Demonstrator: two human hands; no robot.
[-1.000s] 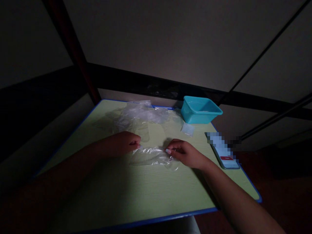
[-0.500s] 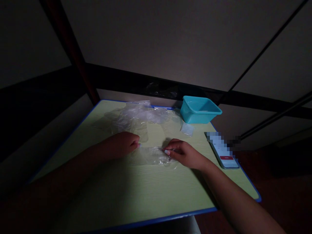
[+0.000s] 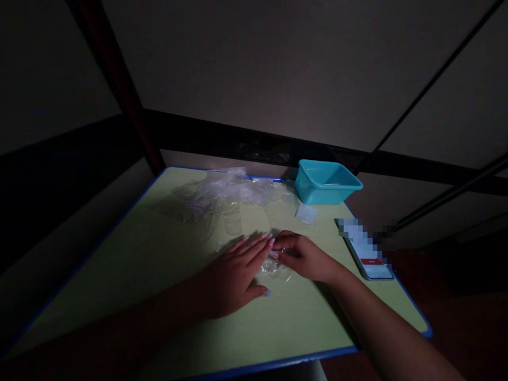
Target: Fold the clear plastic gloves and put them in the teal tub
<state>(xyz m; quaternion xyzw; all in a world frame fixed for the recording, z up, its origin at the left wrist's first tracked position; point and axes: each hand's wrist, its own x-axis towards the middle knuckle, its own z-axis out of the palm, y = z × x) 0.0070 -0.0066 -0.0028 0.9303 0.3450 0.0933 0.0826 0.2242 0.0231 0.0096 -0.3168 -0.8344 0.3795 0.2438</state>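
A thin, crinkled piece of clear plastic point(image 3: 273, 266) lies on the table near its middle; whether it is a bag or a glove I cannot tell. My left hand point(image 3: 242, 272) rests flat on it, fingers stretched toward the right and thumb apart, covering most of its left part. At its right end my right hand point(image 3: 304, 256) pinches the plastic between thumb and fingers. The fingertips of both hands nearly meet. Farther back spreads a loose heap of clear plastic pieces point(image 3: 234, 190), some with rounded, finger-like outlines.
A turquoise plastic basket point(image 3: 327, 194) stands at the back right corner. A small white packet point(image 3: 306, 215) lies before it. Along the right edge is a phone point(image 3: 367, 256) with its screen lit. The pale table point(image 3: 238, 344) has a blue rim, with wall panels behind it.
My left hand has opened from a closed grip, moved right and laid itself flat over the plastic. My right hand has stayed at the plastic's right end, still pinching.
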